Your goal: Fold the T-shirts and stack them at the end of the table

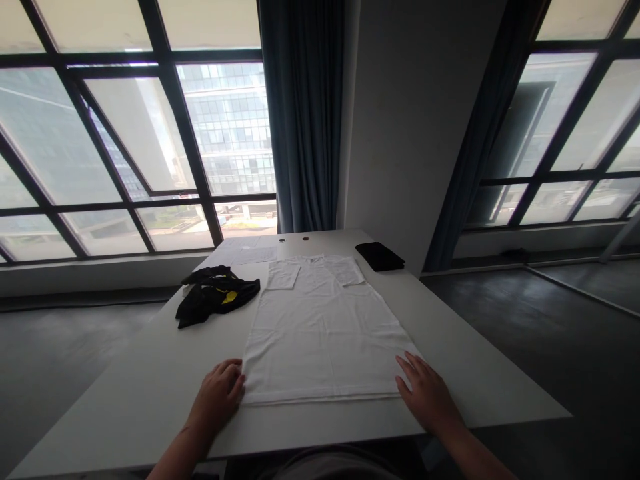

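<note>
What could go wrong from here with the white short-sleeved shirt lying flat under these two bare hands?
The left hand and right hand sit at the lower corners of the white short-sleeved shirt, so uneven pulling might skew it. The crumpled black-and-yellow garment lies close by and could get dragged onto it. The hem lies near the edge of the white table, so it might slip over.

A white collared shirt (320, 333) lies spread flat, both sleeves folded inward, hem nearest
</note>
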### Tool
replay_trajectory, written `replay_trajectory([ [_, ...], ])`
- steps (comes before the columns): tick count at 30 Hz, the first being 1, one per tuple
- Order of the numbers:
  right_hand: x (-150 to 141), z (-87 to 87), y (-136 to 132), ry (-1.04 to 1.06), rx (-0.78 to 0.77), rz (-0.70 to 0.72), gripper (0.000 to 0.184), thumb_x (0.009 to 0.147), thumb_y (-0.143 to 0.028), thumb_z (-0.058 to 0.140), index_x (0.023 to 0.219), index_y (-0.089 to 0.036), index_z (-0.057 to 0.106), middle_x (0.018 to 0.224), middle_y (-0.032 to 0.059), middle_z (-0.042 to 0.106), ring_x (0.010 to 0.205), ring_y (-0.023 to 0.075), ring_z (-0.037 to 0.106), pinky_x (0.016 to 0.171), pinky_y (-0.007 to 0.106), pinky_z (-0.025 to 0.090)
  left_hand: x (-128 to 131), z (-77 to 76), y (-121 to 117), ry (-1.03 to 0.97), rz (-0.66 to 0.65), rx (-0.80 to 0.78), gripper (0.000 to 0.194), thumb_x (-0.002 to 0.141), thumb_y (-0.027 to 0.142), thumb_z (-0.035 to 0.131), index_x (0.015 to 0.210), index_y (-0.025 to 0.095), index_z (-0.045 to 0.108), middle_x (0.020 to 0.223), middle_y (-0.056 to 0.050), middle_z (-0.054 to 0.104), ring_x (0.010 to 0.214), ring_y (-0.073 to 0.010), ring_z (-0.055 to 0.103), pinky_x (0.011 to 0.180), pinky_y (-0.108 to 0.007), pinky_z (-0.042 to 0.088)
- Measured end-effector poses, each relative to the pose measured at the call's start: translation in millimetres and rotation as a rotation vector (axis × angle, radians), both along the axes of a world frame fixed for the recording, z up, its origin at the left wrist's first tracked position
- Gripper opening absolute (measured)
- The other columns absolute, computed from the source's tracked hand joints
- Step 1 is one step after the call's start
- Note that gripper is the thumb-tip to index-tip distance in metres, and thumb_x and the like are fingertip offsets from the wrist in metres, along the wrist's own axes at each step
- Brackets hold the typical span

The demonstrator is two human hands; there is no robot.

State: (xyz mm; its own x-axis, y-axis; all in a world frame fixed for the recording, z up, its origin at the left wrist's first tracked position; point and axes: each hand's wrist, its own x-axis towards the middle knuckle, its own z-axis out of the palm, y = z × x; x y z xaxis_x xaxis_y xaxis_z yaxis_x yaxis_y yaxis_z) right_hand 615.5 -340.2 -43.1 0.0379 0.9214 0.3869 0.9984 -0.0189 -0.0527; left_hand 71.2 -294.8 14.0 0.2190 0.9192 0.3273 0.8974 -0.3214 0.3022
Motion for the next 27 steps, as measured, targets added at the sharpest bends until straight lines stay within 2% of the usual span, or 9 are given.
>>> replay_trajectory([
  [9, 1.0, 2.7, -0.8, -0.003, 0.004, 0.016, 0.052, 0.097, -0.039, 0.044, 0.137, -0.016, 0.068, 0.147, 0.0145, 0.061, 0.137, 0.0332, 0.054, 0.114, 0.048, 0.044, 5.3, 8.0, -2.2, -0.054, -0.017, -0.002, 0.031, 0.098, 0.039, 0.044, 0.080, 0.024, 0.064, 0.114, -0.009, 0.074, 0.101, -0.0250, 0.069, 0.094, -0.040, 0.053],
  [13, -0.2, 5.6, -1.4, -0.011, -0.016, 0.019, 0.053, 0.098, -0.039, 0.043, 0.138, -0.015, 0.067, 0.147, 0.0151, 0.061, 0.137, 0.0332, 0.054, 0.115, 0.049, 0.043, 6.6, 9.0, -4.6, -0.065, 0.039, -0.059, 0.023, 0.096, 0.039, 0.046, 0.096, 0.024, 0.064, 0.087, -0.005, 0.073, 0.083, -0.0230, 0.069, 0.083, -0.037, 0.052],
  [15, -0.6, 5.9, -1.6, -0.011, -0.022, 0.013, 0.053, 0.098, -0.040, 0.043, 0.138, -0.015, 0.067, 0.147, 0.0153, 0.061, 0.138, 0.0331, 0.054, 0.115, 0.048, 0.043, 6.8, 7.8, -5.1, -0.082, 0.063, -0.092, 0.024, 0.096, 0.040, 0.046, 0.103, 0.025, 0.063, 0.081, -0.002, 0.072, 0.079, -0.0219, 0.069, 0.080, -0.034, 0.051],
  [24, 0.8, 3.8, -1.4, -0.015, -0.003, 0.027, 0.052, 0.099, -0.039, 0.043, 0.138, -0.014, 0.067, 0.147, 0.0162, 0.061, 0.137, 0.0330, 0.054, 0.115, 0.049, 0.043, 7.1, 8.9, -4.4, -0.096, 0.075, -0.126, 0.031, 0.095, 0.045, 0.045, 0.108, 0.025, 0.066, 0.077, -0.001, 0.073, 0.074, -0.0214, 0.068, 0.077, -0.032, 0.050],
  [27, 0.2, 5.3, -1.6, -0.031, -0.007, 0.024, 0.053, 0.098, -0.039, 0.042, 0.137, -0.014, 0.068, 0.147, 0.0158, 0.061, 0.137, 0.0332, 0.054, 0.114, 0.049, 0.044, 4.2, 9.2, -6.5, -0.108, 0.047, -0.116, 0.038, 0.099, 0.050, 0.040, 0.107, 0.025, 0.067, 0.079, -0.003, 0.074, 0.078, -0.0231, 0.070, 0.077, -0.033, 0.051],
])
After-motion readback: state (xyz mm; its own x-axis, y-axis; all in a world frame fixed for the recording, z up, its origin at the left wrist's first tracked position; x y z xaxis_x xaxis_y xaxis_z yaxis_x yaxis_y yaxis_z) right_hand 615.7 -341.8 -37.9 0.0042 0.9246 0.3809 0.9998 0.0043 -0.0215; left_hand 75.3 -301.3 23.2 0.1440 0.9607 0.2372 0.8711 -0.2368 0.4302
